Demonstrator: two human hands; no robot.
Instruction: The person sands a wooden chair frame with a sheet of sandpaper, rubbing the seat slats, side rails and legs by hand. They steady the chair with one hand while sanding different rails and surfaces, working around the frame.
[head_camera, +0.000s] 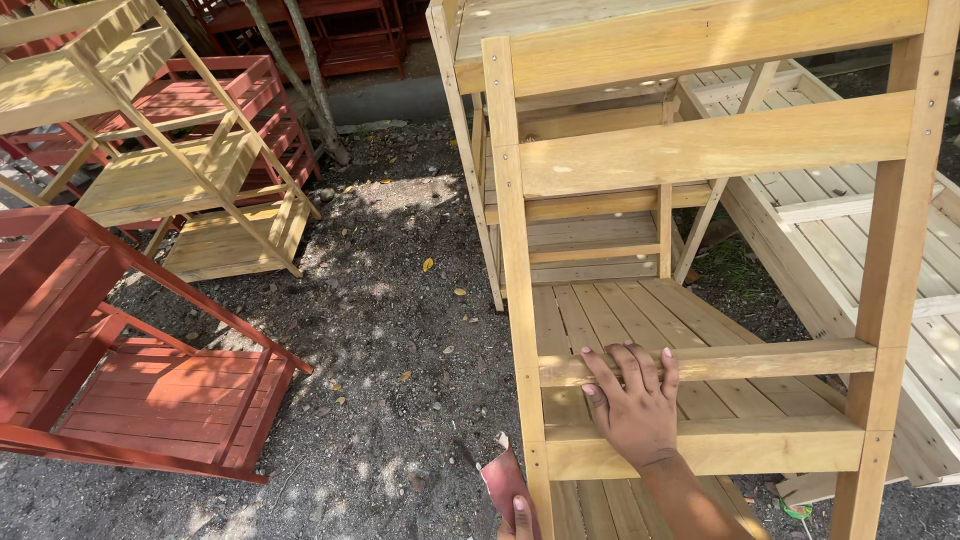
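In the head view, the person stood over an unpainted wooden shelf unit (700, 150), looking down through its frame to the dirt ground (400, 330). The right hand (632, 400) lay flat and spread wide, fingers (640, 368) hooked over a low cross rail (760, 360) of the unit, gripping nothing else. The slatted lower shelf (640, 310) showed just behind that rail, and another rail sat just below the wrist.

At the bottom edge only a fingertip of the left hand (520, 515) showed, pressed against a small reddish-brown sheet (505, 482) that looked like sandpaper. It appeared to hold the sheet, which sat just beside the front left post (515, 280), near its lower end; most of that hand was out of frame, so the grip itself could not be made out.

As a judgement, the work in hand looked like smoothing the bare frame. The wood of this unit was pale and unfinished all over, with no stain on it, so any colouring was still to do; how much had been rubbed down could not be told from the surface.

To the left, well apart, a red-stained shelf unit (120, 370) lay tipped on the ground, and a second bare unit (170, 170) leaned beyond it. More pale slatted pieces (860, 240) rested to the right.
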